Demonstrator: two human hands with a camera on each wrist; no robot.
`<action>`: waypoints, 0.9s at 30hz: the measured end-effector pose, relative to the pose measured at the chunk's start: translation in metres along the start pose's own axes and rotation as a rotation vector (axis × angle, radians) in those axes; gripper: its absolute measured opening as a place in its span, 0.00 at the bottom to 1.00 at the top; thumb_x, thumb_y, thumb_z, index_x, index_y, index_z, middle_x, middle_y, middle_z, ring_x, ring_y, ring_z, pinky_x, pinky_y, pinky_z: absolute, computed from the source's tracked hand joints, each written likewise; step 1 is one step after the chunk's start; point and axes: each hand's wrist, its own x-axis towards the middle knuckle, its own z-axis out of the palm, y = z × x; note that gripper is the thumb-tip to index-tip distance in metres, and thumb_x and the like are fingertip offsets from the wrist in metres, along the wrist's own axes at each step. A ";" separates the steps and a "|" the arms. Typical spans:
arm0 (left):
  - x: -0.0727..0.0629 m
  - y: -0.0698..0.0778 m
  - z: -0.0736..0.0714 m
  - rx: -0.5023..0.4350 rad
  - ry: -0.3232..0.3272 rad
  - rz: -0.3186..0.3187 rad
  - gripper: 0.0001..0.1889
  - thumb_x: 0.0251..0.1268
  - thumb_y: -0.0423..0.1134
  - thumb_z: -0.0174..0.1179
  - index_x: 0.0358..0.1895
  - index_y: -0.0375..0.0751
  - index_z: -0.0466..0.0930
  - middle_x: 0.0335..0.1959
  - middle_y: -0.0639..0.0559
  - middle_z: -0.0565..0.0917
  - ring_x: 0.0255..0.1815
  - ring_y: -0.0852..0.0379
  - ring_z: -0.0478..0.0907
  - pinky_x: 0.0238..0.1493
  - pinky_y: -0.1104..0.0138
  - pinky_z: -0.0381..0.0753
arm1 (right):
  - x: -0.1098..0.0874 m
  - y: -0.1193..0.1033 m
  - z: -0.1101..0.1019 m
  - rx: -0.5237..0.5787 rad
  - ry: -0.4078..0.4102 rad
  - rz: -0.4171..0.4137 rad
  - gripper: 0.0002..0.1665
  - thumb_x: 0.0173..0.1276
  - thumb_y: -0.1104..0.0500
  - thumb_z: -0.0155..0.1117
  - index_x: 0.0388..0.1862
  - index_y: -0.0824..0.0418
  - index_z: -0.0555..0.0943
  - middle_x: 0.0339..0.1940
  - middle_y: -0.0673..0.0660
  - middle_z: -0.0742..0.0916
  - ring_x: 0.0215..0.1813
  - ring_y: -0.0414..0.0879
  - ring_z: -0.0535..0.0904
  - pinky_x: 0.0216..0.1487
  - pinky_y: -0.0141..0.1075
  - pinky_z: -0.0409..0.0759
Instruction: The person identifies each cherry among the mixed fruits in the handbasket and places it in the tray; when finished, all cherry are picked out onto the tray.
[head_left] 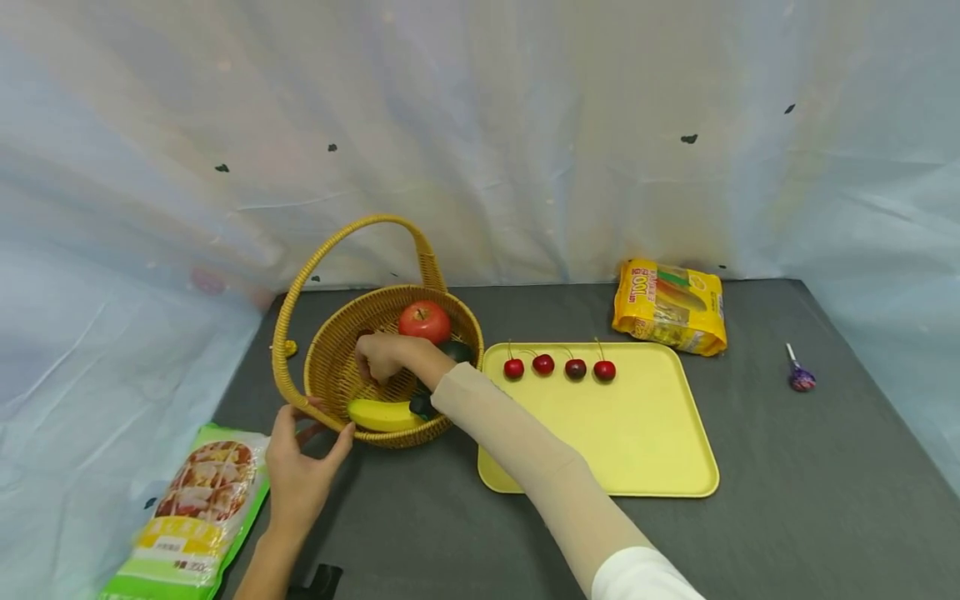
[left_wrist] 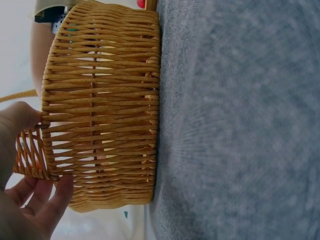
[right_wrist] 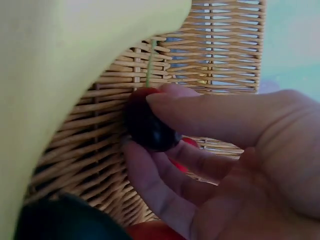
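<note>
Step in hand, prob.: taking a glossy dark-red cherry w/ green stem [right_wrist: 150, 125], down inside the round tan wicker basket [head_left: 326, 362] set toward the far L corner of the dark-grey bench [head_left: 772, 467]; R hand [head_left: 384, 357] reaches in, thumb & fingers curled, the gap only as wide as the fruit they pinch (can't tell if it's clear of the basket floor); L hand [head_left: 300, 467] grips the basket's near-L rim at the foot of its tall arched handle [head_left: 384, 219]; next move calls for, I'd judge, a light, steady pinch and a lift over the rim w/o catching that handle, L hand keeping the basket from tipping.

Containers: basket also has a round red apple [head_left: 424, 322] at its far side, a curved yellow banana [head_left: 381, 414] along its near side & a smooth dark-green fruit [head_left: 457, 351] at R, partly hidden by the arm; a small red thing [right_wrist: 178, 165] shows behind the R fingers, prob. another cherry; just R of the basket, a pale-yellow rectangular tray [head_left: 645, 433] carries four red stemmed cherries [head_left: 576, 369], in a row nr its far edge, starting by the far L corner.
</note>
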 end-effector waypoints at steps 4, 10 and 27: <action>-0.001 0.000 0.000 0.007 -0.006 -0.017 0.26 0.43 0.16 0.73 0.49 0.23 0.74 0.45 0.34 0.77 0.45 0.57 0.74 0.46 0.86 0.73 | -0.007 -0.003 -0.007 0.035 -0.005 -0.089 0.10 0.69 0.71 0.62 0.44 0.64 0.87 0.39 0.52 0.85 0.33 0.43 0.75 0.31 0.30 0.74; -0.002 -0.005 0.000 -0.006 -0.012 -0.031 0.27 0.43 0.17 0.74 0.50 0.25 0.74 0.45 0.35 0.78 0.46 0.60 0.73 0.45 0.86 0.74 | -0.036 -0.006 -0.030 0.159 0.144 -0.334 0.05 0.70 0.64 0.66 0.41 0.65 0.84 0.37 0.53 0.85 0.39 0.46 0.80 0.39 0.29 0.78; -0.002 -0.004 -0.001 -0.006 -0.010 -0.056 0.28 0.43 0.17 0.74 0.52 0.25 0.74 0.46 0.35 0.78 0.45 0.48 0.74 0.45 0.85 0.74 | -0.220 0.048 0.014 0.433 0.838 -0.411 0.14 0.63 0.66 0.73 0.48 0.60 0.86 0.46 0.52 0.82 0.43 0.43 0.79 0.46 0.38 0.84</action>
